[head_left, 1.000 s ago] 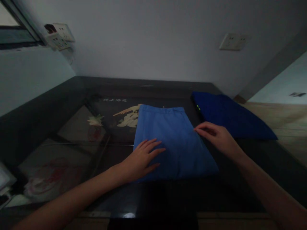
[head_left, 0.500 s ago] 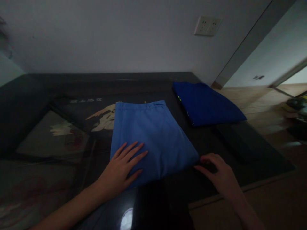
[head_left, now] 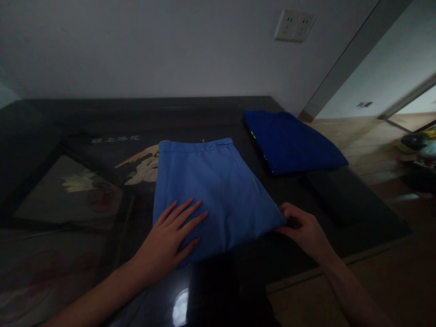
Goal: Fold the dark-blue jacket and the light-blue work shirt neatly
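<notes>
A light blue folded garment (head_left: 207, 186) with a waistband along its far edge, perhaps a skirt or trousers, lies on the dark glossy tabletop (head_left: 218, 290). Spread flat on its near left part is my left hand (head_left: 173, 236), fingers apart. My right hand (head_left: 303, 229) pinches the garment's near right corner between thumb and fingers. The underside of the garment is hidden.
A dark blue folded garment (head_left: 293, 143) lies on the right part of the table. Behind the table rises a pale wall with a double socket (head_left: 295, 26). Wooden floor (head_left: 364, 141) shows at the right, with several blurred items beyond.
My right hand has closed on the garment's near right corner, which is drawn slightly outward. The left hand stays flat on the cloth. The view has tilted slightly.
</notes>
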A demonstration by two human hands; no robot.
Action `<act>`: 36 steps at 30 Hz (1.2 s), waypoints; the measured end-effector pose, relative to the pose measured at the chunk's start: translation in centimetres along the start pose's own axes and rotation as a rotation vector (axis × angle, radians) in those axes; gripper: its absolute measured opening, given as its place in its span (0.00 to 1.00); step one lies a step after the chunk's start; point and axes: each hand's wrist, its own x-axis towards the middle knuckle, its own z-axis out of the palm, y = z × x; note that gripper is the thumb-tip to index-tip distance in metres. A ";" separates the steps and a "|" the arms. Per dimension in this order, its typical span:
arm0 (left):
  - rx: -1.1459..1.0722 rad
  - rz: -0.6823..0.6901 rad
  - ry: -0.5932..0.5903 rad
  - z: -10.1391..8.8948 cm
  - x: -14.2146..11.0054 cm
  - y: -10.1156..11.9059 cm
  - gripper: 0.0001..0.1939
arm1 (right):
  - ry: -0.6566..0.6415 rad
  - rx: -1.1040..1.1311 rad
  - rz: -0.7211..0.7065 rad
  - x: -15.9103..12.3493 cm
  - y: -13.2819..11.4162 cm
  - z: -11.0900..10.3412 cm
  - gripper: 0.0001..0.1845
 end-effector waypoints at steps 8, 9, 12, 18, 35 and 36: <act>0.016 0.011 0.018 0.2 -0.1 -0.1 0.28 | -0.176 -0.133 -0.083 1.7 0.7 -2.7 0.18; 0.019 0.011 0.021 0.2 0.0 -0.1 0.28 | -0.205 -0.153 -0.082 1.7 0.9 -2.8 0.17; 0.035 0.011 0.027 0.3 0.0 0.0 0.29 | -0.248 -0.187 -0.063 1.4 1.5 -2.8 0.13; 0.058 0.023 0.017 0.4 0.0 0.1 0.30 | -0.062 -0.154 0.012 -0.3 2.0 -2.1 0.15; 0.102 0.075 0.006 0.4 -0.2 -0.3 0.34 | -0.236 -0.178 0.045 0.8 1.7 -2.3 0.19; 0.106 0.076 0.007 0.4 -0.2 -0.3 0.34 | -0.268 -0.182 0.049 0.8 1.8 -2.5 0.18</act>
